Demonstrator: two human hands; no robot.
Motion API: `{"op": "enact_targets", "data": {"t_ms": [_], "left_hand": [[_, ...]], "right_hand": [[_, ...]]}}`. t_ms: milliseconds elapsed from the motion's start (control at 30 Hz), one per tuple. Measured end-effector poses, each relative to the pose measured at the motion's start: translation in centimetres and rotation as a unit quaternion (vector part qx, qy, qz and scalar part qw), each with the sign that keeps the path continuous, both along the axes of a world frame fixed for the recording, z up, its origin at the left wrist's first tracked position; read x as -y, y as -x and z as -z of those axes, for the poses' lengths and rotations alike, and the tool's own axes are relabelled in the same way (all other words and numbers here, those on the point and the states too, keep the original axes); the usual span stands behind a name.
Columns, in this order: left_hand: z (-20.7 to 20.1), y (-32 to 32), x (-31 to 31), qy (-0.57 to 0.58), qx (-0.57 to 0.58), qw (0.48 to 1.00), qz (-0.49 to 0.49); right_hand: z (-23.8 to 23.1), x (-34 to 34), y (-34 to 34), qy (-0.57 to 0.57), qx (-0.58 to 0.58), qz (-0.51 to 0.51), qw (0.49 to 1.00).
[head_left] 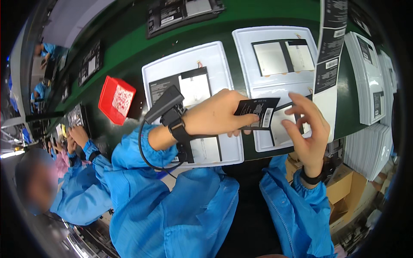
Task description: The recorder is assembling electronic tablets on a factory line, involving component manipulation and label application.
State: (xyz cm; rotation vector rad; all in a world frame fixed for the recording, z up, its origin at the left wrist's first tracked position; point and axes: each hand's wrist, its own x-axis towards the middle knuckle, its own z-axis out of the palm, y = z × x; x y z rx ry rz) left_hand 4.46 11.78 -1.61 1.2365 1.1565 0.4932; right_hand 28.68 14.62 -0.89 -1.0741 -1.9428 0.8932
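Observation:
My left hand (215, 112) is closed on a black label (257, 106) with white print and a barcode, gripping it between thumb and fingers. Just right of the label, my right hand (313, 129) is raised with its fingers spread and slightly curled, holding nothing visible. Beneath both hands lies a white tray (241, 38) with flat silver-and-black battery packs (270, 58), one partly covered by my hands. A second white tray (226, 81) to the left bears similar packs (195, 88), partly hidden by my left forearm. A hanging strip of black labels (330, 49) is beside my right hand.
A red bin (107, 103) with small red-and-white pieces stands at left. White trays (365, 146) are stacked at right above a cardboard box (350, 193). Black device housings (183, 15) sit along the green bench. A co-worker in a blue sleeve (81, 198) works at my left.

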Motion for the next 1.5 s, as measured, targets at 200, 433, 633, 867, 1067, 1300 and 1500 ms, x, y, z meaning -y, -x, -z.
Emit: {"op": "enact_targets", "data": {"t_ms": [200,433,633,867,1067,1300,1500], "left_hand": [[-1.3,2.2,-0.9,0.053,-0.064,0.988,0.127],[4.3,4.3,-4.4,-0.307,-0.152,0.924,-0.166],[9.2,4.0,-6.4,-0.56,-0.332,0.755,-0.079],[9.9,3.7,-6.4,-0.548,-0.34,0.761,-0.07],[9.8,3.7,-6.4,-0.544,-0.341,0.763,-0.073],[8.8,3.0,-6.4,-0.529,-0.378,0.76,-0.022],[8.1,2.6,-6.7,-0.51,-0.419,0.75,0.035]], "right_hand": [[0.1,-2.8,2.2,-0.087,0.155,-0.217,0.96],[3.2,-9.0,2.8,0.163,0.035,0.038,0.985],[5.7,-9.9,3.1,0.22,-0.011,0.101,0.97],[5.9,-10.2,3.1,0.246,0.001,0.125,0.961],[6.3,-10.2,3.4,0.231,-0.007,0.112,0.966],[6.4,-10.2,3.3,0.241,-0.014,0.113,0.964],[6.4,-10.5,3.0,0.226,0.0,0.101,0.969]]}}
